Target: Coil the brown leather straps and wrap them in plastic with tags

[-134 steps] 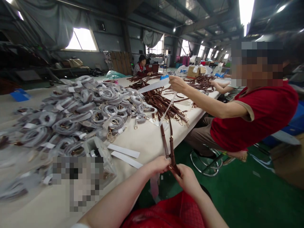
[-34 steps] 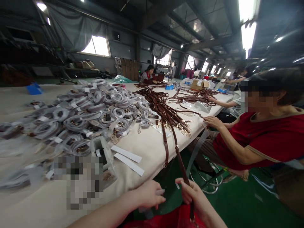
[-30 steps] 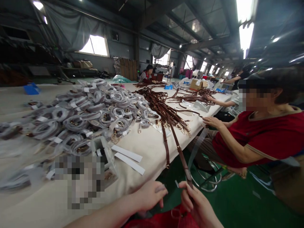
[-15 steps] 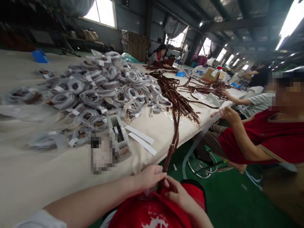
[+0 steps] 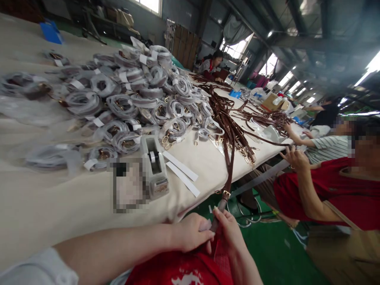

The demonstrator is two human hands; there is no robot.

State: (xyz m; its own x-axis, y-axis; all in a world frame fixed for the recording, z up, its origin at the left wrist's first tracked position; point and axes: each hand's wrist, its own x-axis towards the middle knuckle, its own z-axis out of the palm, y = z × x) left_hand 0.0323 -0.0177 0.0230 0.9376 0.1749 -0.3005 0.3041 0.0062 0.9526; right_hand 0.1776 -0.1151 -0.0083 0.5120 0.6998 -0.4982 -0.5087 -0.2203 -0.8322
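A brown leather strap point(image 5: 229, 174) runs from the pile on the table down over the edge to my lap, with a gold buckle point(image 5: 226, 194) just beyond my fingers. My left hand point(image 5: 191, 232) is closed round the lower end of the strap, with some pale translucent wrapping showing between thumb and fingers. Higher up, below the buckle, my right hand point(image 5: 228, 226) pinches the same strap between thumb and fingers. Between the hands the strap looks greyish, as if covered by the thin wrapping. Its very end is hidden by my hands.
Coiled wrapped straps point(image 5: 121, 105) form a big heap on the cloth-covered table point(image 5: 86, 206). Nearer are a tape dispenser point(image 5: 154, 168) and white paper strips point(image 5: 182, 174). More loose brown straps point(image 5: 234, 130) lie beyond. A co-worker in red point(image 5: 308, 190) sits at the right, holding a translucent strip.
My right hand has moved up the strap towards the buckle, and greyish wrapping now shows on the strap there. The view has shifted slightly. The co-worker's raised hand has changed position.
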